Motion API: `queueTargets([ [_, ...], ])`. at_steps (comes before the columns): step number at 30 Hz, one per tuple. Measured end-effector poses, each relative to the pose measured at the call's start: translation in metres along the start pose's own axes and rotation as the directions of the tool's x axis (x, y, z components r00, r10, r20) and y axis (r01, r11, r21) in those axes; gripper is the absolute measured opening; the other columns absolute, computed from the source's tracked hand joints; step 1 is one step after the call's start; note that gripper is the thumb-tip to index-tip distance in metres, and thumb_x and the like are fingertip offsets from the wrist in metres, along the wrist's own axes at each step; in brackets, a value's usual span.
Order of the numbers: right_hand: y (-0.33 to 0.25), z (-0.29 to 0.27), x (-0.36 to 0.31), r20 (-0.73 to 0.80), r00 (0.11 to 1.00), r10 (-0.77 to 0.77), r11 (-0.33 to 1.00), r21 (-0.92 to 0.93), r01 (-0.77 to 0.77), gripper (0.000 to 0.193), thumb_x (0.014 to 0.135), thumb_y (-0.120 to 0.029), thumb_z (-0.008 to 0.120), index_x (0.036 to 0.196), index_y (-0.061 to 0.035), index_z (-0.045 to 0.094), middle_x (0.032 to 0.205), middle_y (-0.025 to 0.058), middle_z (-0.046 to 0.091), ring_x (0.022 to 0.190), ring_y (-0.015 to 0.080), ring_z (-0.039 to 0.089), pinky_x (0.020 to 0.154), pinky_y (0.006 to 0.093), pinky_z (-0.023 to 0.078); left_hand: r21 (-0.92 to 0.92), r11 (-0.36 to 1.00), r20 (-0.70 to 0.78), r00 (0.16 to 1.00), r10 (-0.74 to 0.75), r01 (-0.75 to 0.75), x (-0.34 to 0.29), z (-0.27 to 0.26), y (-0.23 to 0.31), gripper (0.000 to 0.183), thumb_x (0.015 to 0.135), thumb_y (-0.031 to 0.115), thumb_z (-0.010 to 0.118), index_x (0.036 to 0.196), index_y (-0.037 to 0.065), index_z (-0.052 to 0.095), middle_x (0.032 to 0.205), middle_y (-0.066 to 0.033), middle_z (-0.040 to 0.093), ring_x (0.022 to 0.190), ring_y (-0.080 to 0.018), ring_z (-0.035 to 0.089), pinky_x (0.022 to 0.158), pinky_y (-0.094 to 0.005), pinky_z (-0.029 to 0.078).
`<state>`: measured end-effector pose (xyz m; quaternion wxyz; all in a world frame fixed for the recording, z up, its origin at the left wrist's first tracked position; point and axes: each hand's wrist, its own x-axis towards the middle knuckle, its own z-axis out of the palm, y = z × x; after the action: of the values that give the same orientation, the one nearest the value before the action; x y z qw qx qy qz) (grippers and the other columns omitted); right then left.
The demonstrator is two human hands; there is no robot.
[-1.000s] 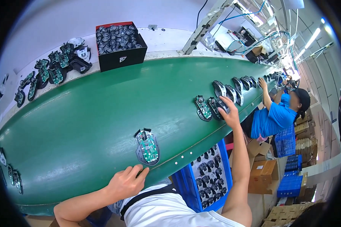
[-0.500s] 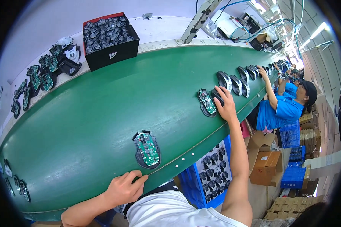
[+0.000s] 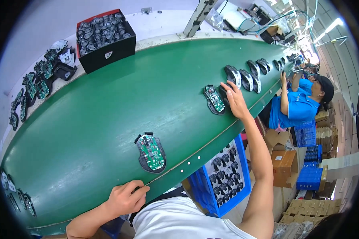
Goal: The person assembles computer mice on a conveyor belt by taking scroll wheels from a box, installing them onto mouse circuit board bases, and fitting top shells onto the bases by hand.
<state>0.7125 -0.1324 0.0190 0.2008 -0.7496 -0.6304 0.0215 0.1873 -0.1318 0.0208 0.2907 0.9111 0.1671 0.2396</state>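
Observation:
My right hand (image 3: pixel 237 102) reaches over the belt, its fingers bent around a dark mouse shell (image 3: pixel 225 92) that they partly hide. Just left of it lies an opened mouse base (image 3: pixel 214 99) with a green circuit board. My left hand (image 3: pixel 127 196) rests at the belt's near edge, fingers curled and pinched; whatever they hold, if anything, is hidden. Beyond that hand, a second opened mouse base (image 3: pixel 150 152) lies board up on the green belt (image 3: pixel 107 115). Several black-and-silver mouse shells (image 3: pixel 246 80) stand in a group to the right of my right hand.
A black box (image 3: pixel 107 55) full of round dark parts stands at the belt's far side. Several circuit boards (image 3: pixel 42 75) lie left of it. Below the near edge is a blue crate (image 3: pixel 246 175) of black parts. A co-worker in a blue shirt (image 3: pixel 299 105) stands at the right.
The whole view has shifted slightly. My right hand stays at the dark shell with its fingers moved a little. The co-worker's hand has drawn back from the mouse shells toward the near edge.

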Motion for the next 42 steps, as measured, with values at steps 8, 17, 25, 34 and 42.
queueTargets([
  [8, 0.001, 0.003, 0.039, -0.268, 0.96, -0.083, 0.991, 0.082, 0.109, 0.045, 0.107, -0.026, 0.04, 0.142, 0.0011, 0.048, 0.142, 0.0219, 0.051, 0.136, 0.0348, 0.045, 0.115, 0.0391, 0.031, -0.018, 1.0, -0.073, 0.997, -0.027, 0.025, -0.013, 0.0, -0.01, 0.022, 0.071, 0.002, 0.069, 0.092, 0.007, 0.07, 0.089, -0.0032, 0.062, 0.057, -0.0143, 0.059, 0.046, -0.0286, 0.049],
  [17, 0.017, 0.015, 0.024, -0.475, 0.872, 0.118, 0.983, 0.18, -0.035, 0.031, 0.095, -0.023, 0.062, 0.119, -0.0039, 0.066, 0.11, 0.0163, 0.07, 0.099, 0.0296, 0.068, 0.089, 0.039, 0.051, -0.027, 1.0, -0.02, 1.0, -0.004, 0.004, -0.005, 0.002, -0.004, 0.019, 0.072, 0.001, 0.07, 0.09, 0.007, 0.071, 0.087, -0.0037, 0.064, 0.053, -0.0149, 0.058, 0.046, -0.0293, 0.049],
  [25, 0.036, 0.013, -0.157, -0.892, 0.288, 0.349, 0.929, 0.289, -0.231, 0.022, 0.098, -0.011, 0.055, 0.114, 0.0024, 0.063, 0.118, 0.0134, 0.066, 0.11, 0.0236, 0.061, 0.098, 0.0347, 0.046, 0.142, 0.958, -0.181, 0.958, -0.22, 0.247, -0.009, -0.014, -0.008, 0.017, 0.078, -0.006, 0.064, 0.091, 0.002, 0.069, 0.083, -0.0105, 0.067, 0.06, -0.0198, 0.062, 0.047, -0.029, 0.044],
  [34, 0.061, 0.255, -0.347, -0.095, 0.719, 0.688, 0.715, 0.255, -0.651, 0.057, 0.075, -0.014, 0.077, 0.128, -0.0096, 0.058, 0.125, 0.0188, 0.058, 0.116, 0.038, 0.057, 0.1, 0.0447, 0.046, 0.278, 0.958, -0.092, 0.994, -0.052, 0.075, 0.034, 0.004, -0.011, 0.019, 0.075, -0.007, 0.063, 0.091, 0.002, 0.067, 0.079, -0.0102, 0.067, 0.062, -0.0224, 0.065, 0.051, -0.0309, 0.048],
  [42, 0.068, 0.266, -0.335, -0.034, 0.693, 0.72, 0.676, 0.262, -0.689, 0.062, 0.076, -0.014, 0.077, 0.134, -0.0148, 0.056, 0.13, 0.02, 0.056, 0.12, 0.0426, 0.053, 0.103, 0.0461, 0.045, 0.257, 0.964, -0.107, 0.994, -0.037, 0.063, 0.061, -0.001, -0.025, 0.02, 0.073, -0.008, 0.063, 0.091, 0.001, 0.067, 0.08, -0.0105, 0.067, 0.064, -0.0234, 0.066, 0.055, -0.031, 0.051],
])
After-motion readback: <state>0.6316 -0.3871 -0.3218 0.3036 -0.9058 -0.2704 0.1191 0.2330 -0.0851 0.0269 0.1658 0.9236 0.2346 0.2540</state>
